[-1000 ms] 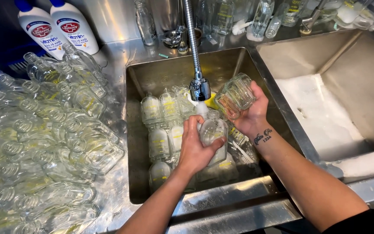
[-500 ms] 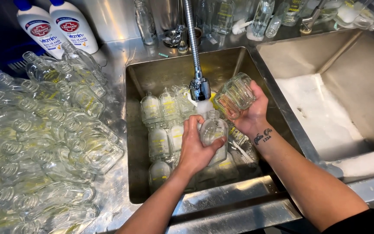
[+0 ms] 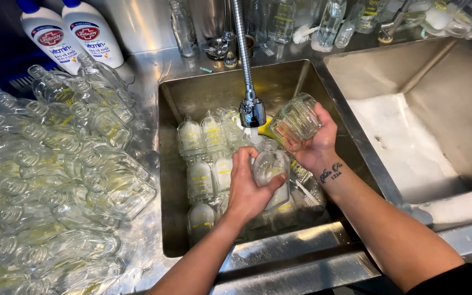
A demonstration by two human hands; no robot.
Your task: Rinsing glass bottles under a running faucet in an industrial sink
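My left hand (image 3: pixel 249 188) grips a small clear glass bottle (image 3: pixel 271 166) upright, its neck under the running tap (image 3: pixel 252 112). My right hand (image 3: pixel 317 145) holds a ribbed drinking glass (image 3: pixel 296 123) tilted on its side, just right of the tap head. Both hands are over the left steel sink (image 3: pixel 187 95). Several clear bottles with yellow print (image 3: pixel 200 158) lie in the water of that sink, below and left of my hands.
Many clear bottles (image 3: pixel 66 169) lie piled on the steel counter at left. Two white soap bottles with blue caps (image 3: pixel 72 35) stand at back left. The right sink (image 3: pixel 411 142) holds foam. More bottles (image 3: pixel 329 22) line the back ledge.
My left hand has raised the bottle a little closer to the tap; the right hand and glass stay almost still.
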